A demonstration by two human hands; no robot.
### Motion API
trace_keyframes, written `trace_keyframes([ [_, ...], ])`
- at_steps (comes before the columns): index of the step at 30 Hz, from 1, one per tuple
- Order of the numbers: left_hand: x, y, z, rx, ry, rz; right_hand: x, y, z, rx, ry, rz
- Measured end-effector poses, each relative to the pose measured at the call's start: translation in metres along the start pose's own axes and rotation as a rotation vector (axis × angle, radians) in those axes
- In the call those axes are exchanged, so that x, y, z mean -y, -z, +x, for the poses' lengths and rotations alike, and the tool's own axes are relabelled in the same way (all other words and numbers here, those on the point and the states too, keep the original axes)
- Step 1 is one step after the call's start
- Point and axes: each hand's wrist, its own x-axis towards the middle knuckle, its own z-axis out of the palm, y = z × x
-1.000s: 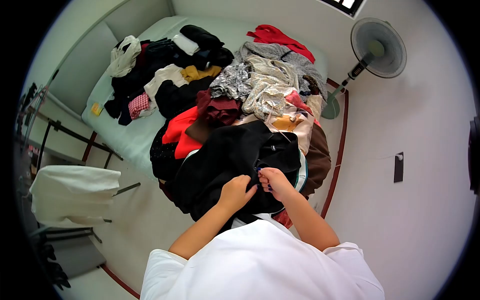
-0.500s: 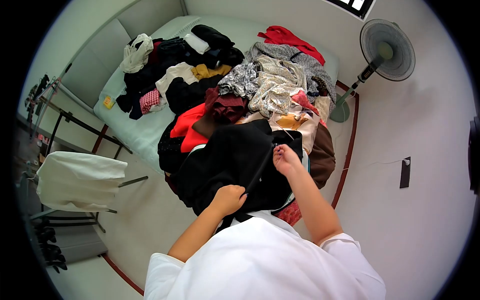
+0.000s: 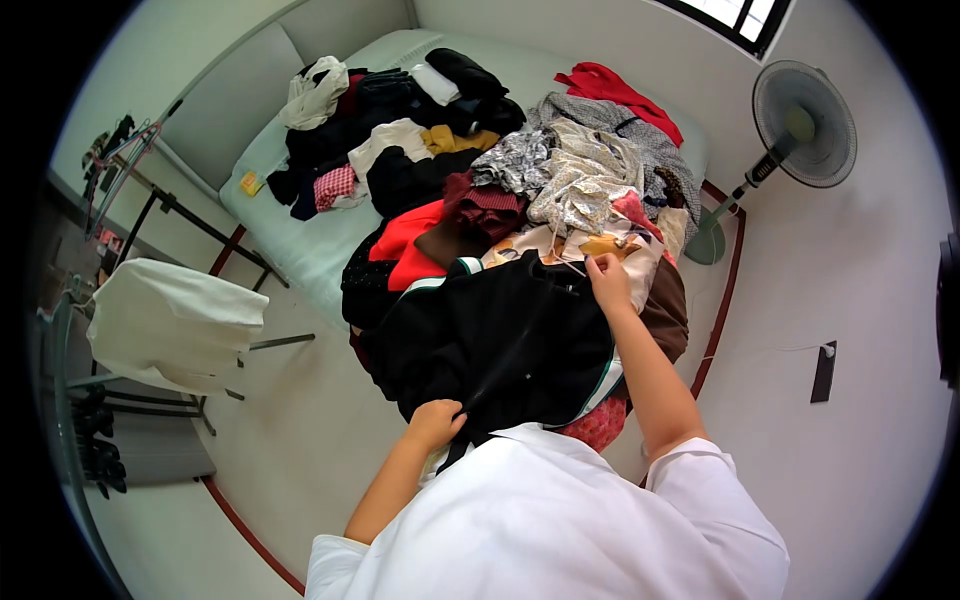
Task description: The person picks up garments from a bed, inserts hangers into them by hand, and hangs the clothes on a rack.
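Observation:
A black jacket (image 3: 500, 340) with white-and-green stripe trim lies across the near edge of the bed, in front of my body. My left hand (image 3: 437, 423) is closed on its lower edge, near the left. Up at the far right edge of the jacket, my right hand (image 3: 608, 284) pinches the fabric between thumb and fingers. A pale line runs along the cloth between the hands. Just beyond the jacket lie a red garment (image 3: 415, 255), a maroon ribbed garment (image 3: 488, 213) and a shiny patterned cloth (image 3: 625, 255).
Heaped clothes cover much of the bed (image 3: 300, 255), including a patterned cream garment (image 3: 580, 170) and a red one (image 3: 620, 95). A standing fan (image 3: 800, 125) is at the right. On the left, a white cloth (image 3: 175, 320) hangs over a metal rack (image 3: 170, 205).
My right hand has moved farther out, and my left hand has come lower. The jacket is spread wider, with more striped trim showing. The head view has shifted slightly.

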Motion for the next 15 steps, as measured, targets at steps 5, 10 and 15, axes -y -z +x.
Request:
trace_keyframes([
  [5, -0.001, -0.008, -0.007, -0.030, 0.085, -0.014, -0.039, 0.009, -0.004, 0.405, 0.184, -0.446],
  [10, -0.001, -0.010, -0.008, -0.062, 0.108, -0.021, -0.062, -0.010, -0.009, 0.313, 0.041, -0.338],
  [15, -0.001, -0.006, -0.008, -0.008, 0.127, -0.038, -0.061, -0.021, -0.012, 0.291, -0.041, -0.455],
])
